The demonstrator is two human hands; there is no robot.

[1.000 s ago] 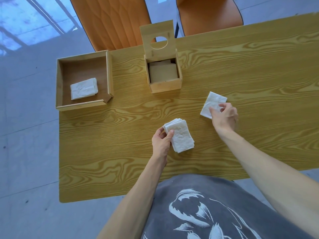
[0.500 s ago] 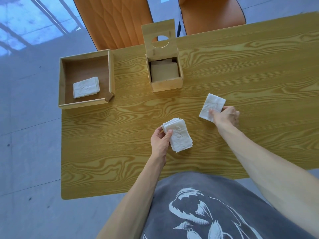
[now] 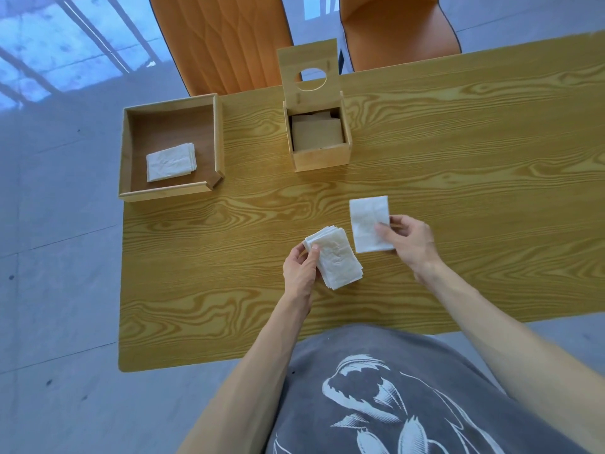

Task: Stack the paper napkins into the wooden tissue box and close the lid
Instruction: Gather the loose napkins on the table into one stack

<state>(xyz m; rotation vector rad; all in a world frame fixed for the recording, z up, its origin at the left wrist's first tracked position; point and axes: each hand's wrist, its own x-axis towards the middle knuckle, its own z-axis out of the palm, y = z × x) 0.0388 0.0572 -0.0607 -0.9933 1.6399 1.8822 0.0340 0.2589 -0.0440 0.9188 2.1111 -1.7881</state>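
A stack of white paper napkins [image 3: 337,258] sits in the middle of the table, and my left hand [image 3: 299,271] grips its left edge with the thumb on top. My right hand [image 3: 407,240] pinches a single napkin [image 3: 368,221] just right of the stack, lifted slightly off the wood. The wooden tissue box [image 3: 319,157] stands at the far side of the table, its lid [image 3: 309,72] with a round hole tipped up and open. A brown plate lies inside the box.
A shallow wooden tray [image 3: 170,191] at the far left holds another small pile of napkins [image 3: 170,162]. Two orange chairs [image 3: 226,40] stand behind the table. The table's left edge [image 3: 122,290] drops to grey floor.
My right hand has lifted the single napkin and carried it left, close to the stack. My left hand has kept its hold on the stack.
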